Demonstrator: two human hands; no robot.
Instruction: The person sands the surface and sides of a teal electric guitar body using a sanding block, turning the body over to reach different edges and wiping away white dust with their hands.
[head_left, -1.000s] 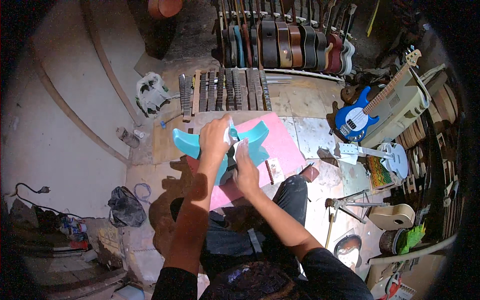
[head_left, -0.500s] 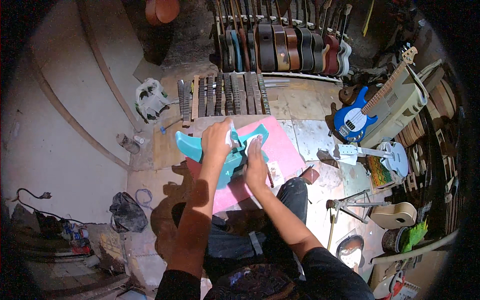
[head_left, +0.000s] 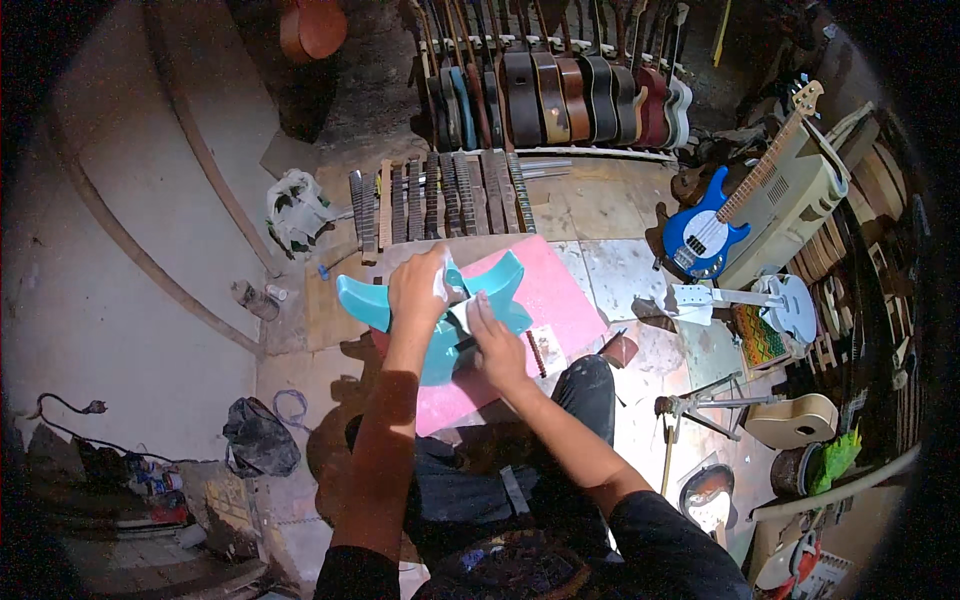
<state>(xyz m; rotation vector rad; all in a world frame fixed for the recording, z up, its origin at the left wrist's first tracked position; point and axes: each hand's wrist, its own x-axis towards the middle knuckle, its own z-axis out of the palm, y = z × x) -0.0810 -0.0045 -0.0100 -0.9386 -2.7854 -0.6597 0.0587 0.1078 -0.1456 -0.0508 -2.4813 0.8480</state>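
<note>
A turquoise electric guitar body (head_left: 440, 358) lies tilted over my lap, its two horns pointing away from me. My left hand (head_left: 412, 288) is closed over its left side, near the inner edge of the left horn. A bit of white cloth (head_left: 440, 287) shows by that thumb. With fingers nearly straight, my right hand (head_left: 500, 345) presses a white cloth (head_left: 461, 317) against the body's middle. Beneath the body lies a pink sheet (head_left: 565, 305). Both hands cover parts of the body.
Several guitar necks (head_left: 432, 195) lie in a row ahead, before a rack of guitars (head_left: 575, 100). At right are a blue bass (head_left: 705, 240), a pale guitar (head_left: 793, 308) and a folding stand (head_left: 700, 408). A black bag (head_left: 258, 438) sits at left.
My right hand and its cloth have slid left and toward me, from the right horn to the body's middle. The body and left hand appear slightly farther left.
</note>
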